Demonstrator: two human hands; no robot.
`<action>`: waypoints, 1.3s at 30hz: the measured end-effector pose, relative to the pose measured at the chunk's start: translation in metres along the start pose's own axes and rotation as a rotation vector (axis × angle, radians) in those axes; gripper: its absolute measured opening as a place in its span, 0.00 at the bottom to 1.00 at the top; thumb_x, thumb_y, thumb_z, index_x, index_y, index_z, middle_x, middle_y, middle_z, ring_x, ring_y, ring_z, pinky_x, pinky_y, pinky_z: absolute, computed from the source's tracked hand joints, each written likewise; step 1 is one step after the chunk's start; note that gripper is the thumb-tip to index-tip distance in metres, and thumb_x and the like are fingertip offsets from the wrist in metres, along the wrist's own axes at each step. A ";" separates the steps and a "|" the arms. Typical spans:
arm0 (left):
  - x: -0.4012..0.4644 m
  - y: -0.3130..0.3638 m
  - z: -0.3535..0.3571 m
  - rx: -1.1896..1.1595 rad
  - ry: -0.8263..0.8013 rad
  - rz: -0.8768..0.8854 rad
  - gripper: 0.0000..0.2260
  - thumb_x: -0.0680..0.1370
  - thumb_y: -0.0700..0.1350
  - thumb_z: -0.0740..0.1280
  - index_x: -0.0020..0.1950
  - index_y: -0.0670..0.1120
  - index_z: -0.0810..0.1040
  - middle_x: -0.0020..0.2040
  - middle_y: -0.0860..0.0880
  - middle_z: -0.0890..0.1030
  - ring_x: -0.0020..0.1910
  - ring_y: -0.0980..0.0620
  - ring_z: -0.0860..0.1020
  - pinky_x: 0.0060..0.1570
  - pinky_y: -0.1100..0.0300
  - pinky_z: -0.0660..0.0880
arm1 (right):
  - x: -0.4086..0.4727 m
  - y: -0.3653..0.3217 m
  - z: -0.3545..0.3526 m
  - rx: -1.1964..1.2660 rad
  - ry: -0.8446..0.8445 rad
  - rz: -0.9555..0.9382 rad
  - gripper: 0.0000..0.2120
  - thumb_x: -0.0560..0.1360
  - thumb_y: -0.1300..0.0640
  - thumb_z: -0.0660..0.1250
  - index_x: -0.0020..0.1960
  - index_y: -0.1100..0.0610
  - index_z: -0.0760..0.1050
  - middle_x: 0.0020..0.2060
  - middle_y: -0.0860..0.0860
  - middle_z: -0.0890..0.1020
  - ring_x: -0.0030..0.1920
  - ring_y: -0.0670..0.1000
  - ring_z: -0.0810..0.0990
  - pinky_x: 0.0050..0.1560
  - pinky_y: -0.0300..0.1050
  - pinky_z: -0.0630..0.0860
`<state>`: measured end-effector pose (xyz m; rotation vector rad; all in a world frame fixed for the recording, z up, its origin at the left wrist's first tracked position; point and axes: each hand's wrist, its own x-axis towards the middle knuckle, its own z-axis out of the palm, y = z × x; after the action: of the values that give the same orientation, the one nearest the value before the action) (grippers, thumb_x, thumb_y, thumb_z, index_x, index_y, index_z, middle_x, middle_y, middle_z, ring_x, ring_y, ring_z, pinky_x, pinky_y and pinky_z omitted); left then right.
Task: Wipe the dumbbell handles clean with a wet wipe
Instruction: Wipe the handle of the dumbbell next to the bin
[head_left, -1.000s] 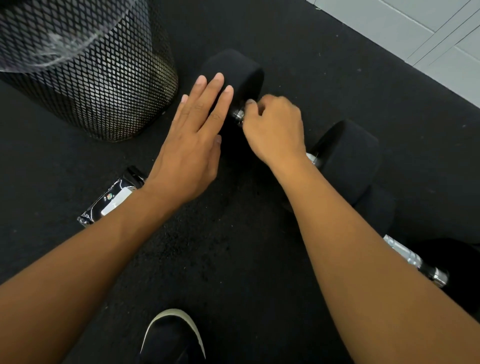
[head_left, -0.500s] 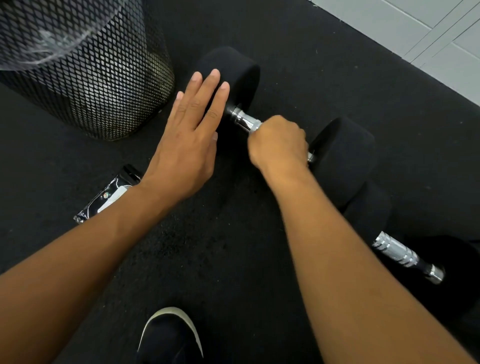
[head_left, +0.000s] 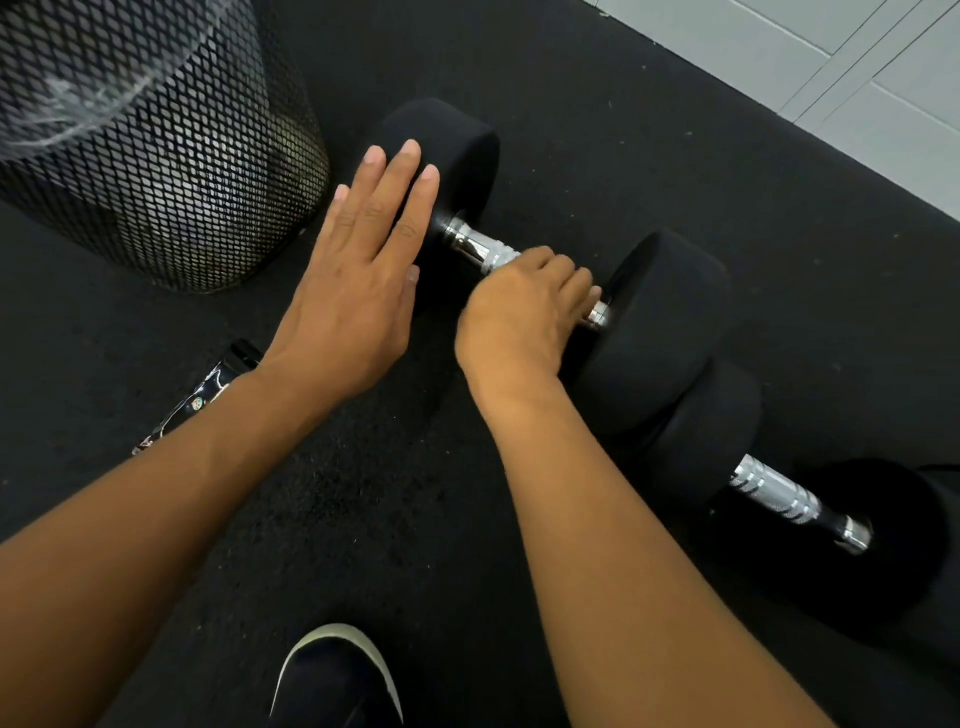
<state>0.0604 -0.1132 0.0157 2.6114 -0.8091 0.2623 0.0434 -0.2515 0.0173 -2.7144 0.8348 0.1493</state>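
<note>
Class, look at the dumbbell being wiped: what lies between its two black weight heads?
In the head view, the chrome handle spans that gap, and the right hand is curled round its right part.

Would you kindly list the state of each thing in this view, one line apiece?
Left hand: flat, fingers straight, resting on the near dumbbell's left weight.
Right hand: curled around the near dumbbell's handle; wipe not visible.
Near dumbbell: lying on the floor mat.
Second dumbbell: lying on the mat, untouched.
Wipe packet: lying flat, partly hidden by the left forearm.
Mesh bin: upright, plastic-lined.
</note>
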 end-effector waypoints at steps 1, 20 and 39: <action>0.000 0.001 0.001 0.004 0.005 -0.003 0.31 0.81 0.34 0.60 0.83 0.40 0.52 0.83 0.41 0.50 0.83 0.41 0.46 0.80 0.41 0.48 | 0.000 -0.008 0.002 0.028 0.016 -0.044 0.24 0.80 0.60 0.61 0.75 0.63 0.64 0.71 0.61 0.70 0.74 0.62 0.64 0.80 0.59 0.53; 0.000 0.005 -0.001 0.013 -0.031 -0.012 0.32 0.80 0.33 0.60 0.83 0.40 0.50 0.84 0.41 0.49 0.83 0.41 0.45 0.80 0.42 0.47 | 0.003 -0.004 0.021 0.171 0.321 -0.163 0.15 0.77 0.64 0.68 0.64 0.58 0.76 0.59 0.55 0.79 0.63 0.56 0.73 0.73 0.52 0.66; -0.028 0.077 -0.020 -0.785 -0.140 -0.739 0.09 0.82 0.57 0.64 0.55 0.54 0.80 0.43 0.55 0.84 0.41 0.61 0.83 0.34 0.71 0.74 | -0.078 0.019 -0.034 1.207 0.015 0.238 0.07 0.77 0.61 0.70 0.48 0.49 0.77 0.42 0.44 0.81 0.43 0.42 0.81 0.43 0.41 0.81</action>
<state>-0.0075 -0.1491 0.0498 1.9874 0.0774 -0.3794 -0.0315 -0.2358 0.0594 -1.4891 0.8478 -0.2550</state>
